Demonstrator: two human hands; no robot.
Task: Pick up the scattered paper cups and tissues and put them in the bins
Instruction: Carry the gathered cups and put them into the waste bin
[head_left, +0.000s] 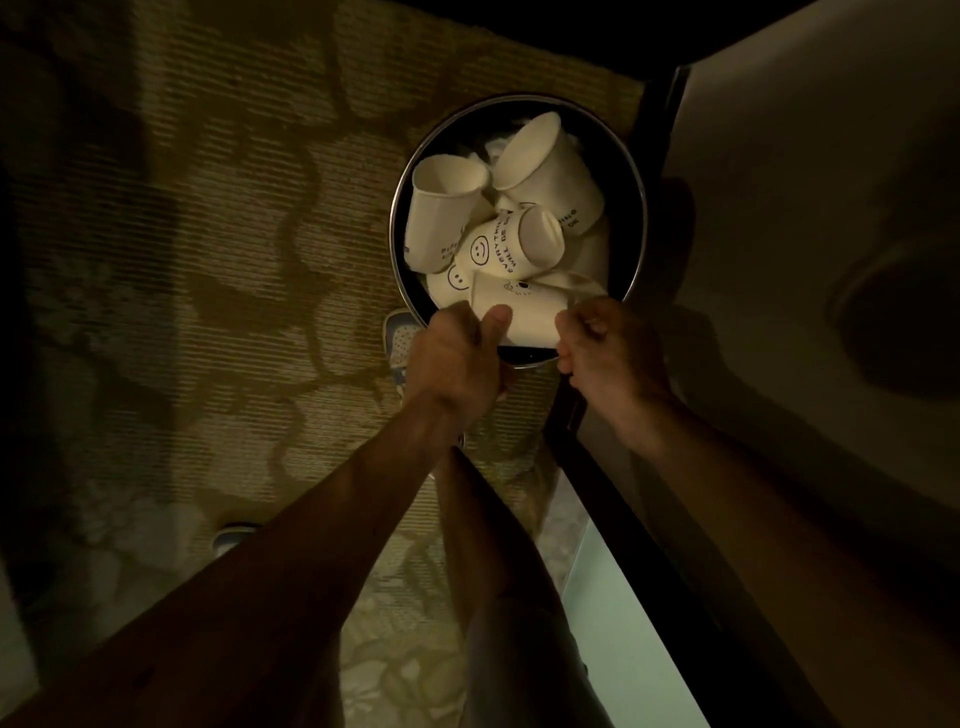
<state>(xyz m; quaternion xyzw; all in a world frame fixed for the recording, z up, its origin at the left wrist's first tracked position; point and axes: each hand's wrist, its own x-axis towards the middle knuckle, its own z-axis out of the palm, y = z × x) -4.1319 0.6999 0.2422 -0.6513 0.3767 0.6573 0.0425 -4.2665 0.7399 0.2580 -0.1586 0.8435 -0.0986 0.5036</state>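
A woven rug (234, 234) covers the floor under me, pale tan with a darker leafy, branching pattern, its ribbed weave plain in the dim light. On it sits my pale perforated shoe (397, 340), and the toe of my other shoe (231, 538) shows farther back to the left. To my right runs the dark frame (623, 493) of a piece of furniture, with a pale surface (805, 182) above it carrying a round shadow. A light green panel (623, 634) lies beside the frame, lower down.

Bin (618, 161) on rug (234, 208), cups (540, 161) piled inside; table (779, 208) at bin's 3 o'clock, shoe (397, 338) at 7 o'clock.
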